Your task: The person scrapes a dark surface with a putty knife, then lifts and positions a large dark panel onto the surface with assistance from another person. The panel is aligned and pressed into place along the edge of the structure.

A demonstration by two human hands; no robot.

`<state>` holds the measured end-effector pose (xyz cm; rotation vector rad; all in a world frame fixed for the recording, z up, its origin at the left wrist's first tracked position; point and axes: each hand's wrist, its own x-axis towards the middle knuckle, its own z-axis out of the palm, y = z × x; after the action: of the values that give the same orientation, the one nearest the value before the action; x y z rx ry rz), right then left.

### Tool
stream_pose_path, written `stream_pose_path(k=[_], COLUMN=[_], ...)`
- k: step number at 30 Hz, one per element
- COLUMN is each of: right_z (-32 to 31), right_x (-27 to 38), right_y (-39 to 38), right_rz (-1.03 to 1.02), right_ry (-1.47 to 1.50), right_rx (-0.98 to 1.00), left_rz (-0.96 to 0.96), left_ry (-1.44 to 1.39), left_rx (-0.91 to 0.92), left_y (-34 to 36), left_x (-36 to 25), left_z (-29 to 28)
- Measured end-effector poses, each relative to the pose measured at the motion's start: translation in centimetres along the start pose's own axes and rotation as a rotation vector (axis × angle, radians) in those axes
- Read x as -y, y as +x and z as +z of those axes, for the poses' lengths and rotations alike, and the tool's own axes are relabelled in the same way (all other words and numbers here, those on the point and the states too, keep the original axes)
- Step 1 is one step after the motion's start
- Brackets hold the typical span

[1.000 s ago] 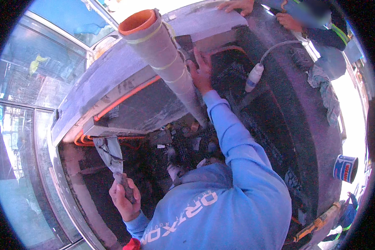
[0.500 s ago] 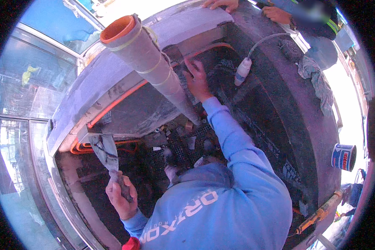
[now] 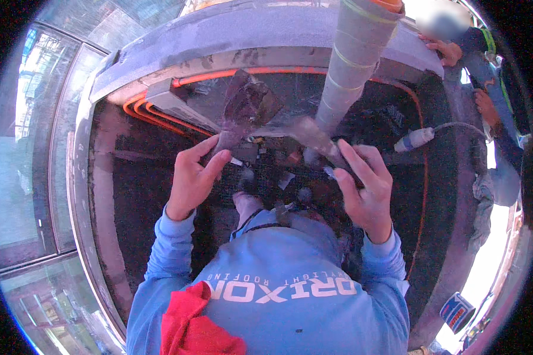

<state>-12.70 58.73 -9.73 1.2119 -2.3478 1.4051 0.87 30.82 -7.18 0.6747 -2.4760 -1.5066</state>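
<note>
I have the left hand (image 3: 196, 171) clamped on the handle of a broad-bladed scraper (image 3: 251, 105), blade directed away from the body. The right hand (image 3: 368, 184), apart from the left, grips a second tool (image 3: 315, 138), its end blurred. Beyond: a wrapped pipe (image 3: 361, 56), orange conduits (image 3: 160, 123); rightward, a white connector (image 3: 414, 139).

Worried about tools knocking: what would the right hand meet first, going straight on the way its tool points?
Most likely the broad, dark scraper in the left hand, up and to the left, though how they compare in depth is unclear.
</note>
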Motion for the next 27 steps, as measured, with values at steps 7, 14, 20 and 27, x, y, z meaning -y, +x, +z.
stream_pose_path(k=[7, 14, 20, 27], right_z=[2.7, 3.2, -0.4, -2.2], right_x=[0.5, -0.1, -2.3, -8.7], right_y=[3.6, 3.2, 0.4, -2.0], right_rz=[-0.126, -0.129, 0.065, 0.534], right_ry=[-0.192, -0.292, 0.131, 1.095], right_rx=[0.12, 0.273, 0.154, -0.542], left_rz=[0.294, 0.124, -0.003, -0.069], left_ry=[0.111, 0.011, -0.347, -0.316], left_rx=[-0.052, -0.032, -0.249, -0.164], left_y=[0.5, 0.3, 1.0, 0.9], left_x=[1.2, 2.1, 1.1, 2.5], left_z=[0.5, -0.2, -0.1, 0.2])
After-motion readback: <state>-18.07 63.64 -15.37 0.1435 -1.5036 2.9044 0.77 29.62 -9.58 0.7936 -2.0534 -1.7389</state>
